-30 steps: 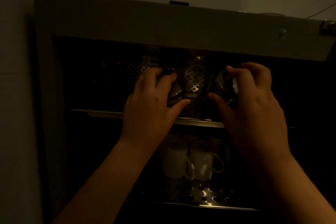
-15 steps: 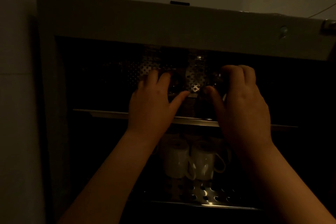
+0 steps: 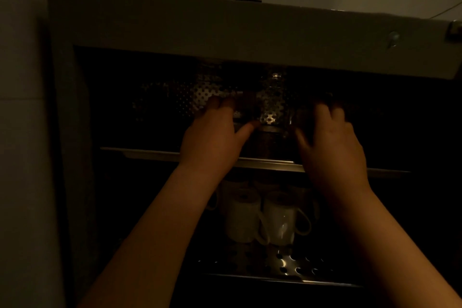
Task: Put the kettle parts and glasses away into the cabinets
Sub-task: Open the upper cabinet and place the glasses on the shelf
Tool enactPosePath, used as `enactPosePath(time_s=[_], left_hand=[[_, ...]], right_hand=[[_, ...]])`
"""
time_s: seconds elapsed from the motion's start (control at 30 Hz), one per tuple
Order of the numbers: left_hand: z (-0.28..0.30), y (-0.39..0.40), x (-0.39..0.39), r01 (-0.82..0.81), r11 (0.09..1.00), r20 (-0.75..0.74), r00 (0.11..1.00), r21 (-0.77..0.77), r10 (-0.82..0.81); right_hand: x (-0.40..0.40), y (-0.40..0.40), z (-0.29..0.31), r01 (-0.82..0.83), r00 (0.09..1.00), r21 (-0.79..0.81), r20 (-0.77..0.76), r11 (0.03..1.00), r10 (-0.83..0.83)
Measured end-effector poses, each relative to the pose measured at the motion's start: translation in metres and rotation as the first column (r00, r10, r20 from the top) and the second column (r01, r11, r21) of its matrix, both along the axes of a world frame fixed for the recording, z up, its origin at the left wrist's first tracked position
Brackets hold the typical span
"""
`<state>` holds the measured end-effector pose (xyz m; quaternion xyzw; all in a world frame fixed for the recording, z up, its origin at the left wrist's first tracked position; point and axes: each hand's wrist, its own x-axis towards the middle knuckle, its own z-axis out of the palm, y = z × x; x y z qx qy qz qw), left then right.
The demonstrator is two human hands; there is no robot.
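Perforated metal forms the upper shelf (image 3: 265,164) of the open cabinet (image 3: 175,27); both hands reach onto it at frame centre. The left hand (image 3: 212,137) and right hand (image 3: 330,142) each curl around a dim object, probably a glass, though darkness prevents confirming the grasp. Two white mugs (image 3: 265,217) stand on the lower shelf. Judged progress: placement is underway, release not yet made; remaining items are out of view.

Two mugs (image 3: 262,217) on shelf (image 3: 312,270) below hands
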<state>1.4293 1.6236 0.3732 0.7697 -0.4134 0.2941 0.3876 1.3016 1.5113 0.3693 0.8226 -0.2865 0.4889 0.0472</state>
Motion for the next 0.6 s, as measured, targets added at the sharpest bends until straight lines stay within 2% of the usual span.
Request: enactPosePath(time_s=[0.1,0.17,0.27,0.43,0.6], left_hand=[[-0.002,0.001,-0.004,-0.06,0.998,0.01,0.998,0.025,0.059],[-0.012,0.007,-0.01,-0.129,0.992,0.1,0.987,-0.013,0.129],[-0.042,0.015,-0.025,-0.118,0.989,0.264,0.955,-0.087,0.137],[-0.078,0.007,-0.036,-0.234,0.971,0.376,0.905,0.046,0.2],[-0.072,0.006,-0.035,-0.285,0.954,0.362,0.903,0.097,0.233]], right_hand=[[-0.003,0.002,-0.006,-0.049,0.999,0.001,0.014,0.999,0.049],[-0.01,0.007,-0.019,-0.104,0.991,-0.018,0.082,0.994,0.105],[-0.02,0.014,-0.044,-0.137,0.974,-0.123,0.162,0.983,0.156],[-0.021,0.01,-0.068,-0.033,0.999,-0.164,0.0,0.986,0.033],[-0.022,0.01,-0.066,-0.001,0.999,-0.151,-0.05,0.988,-0.007]])
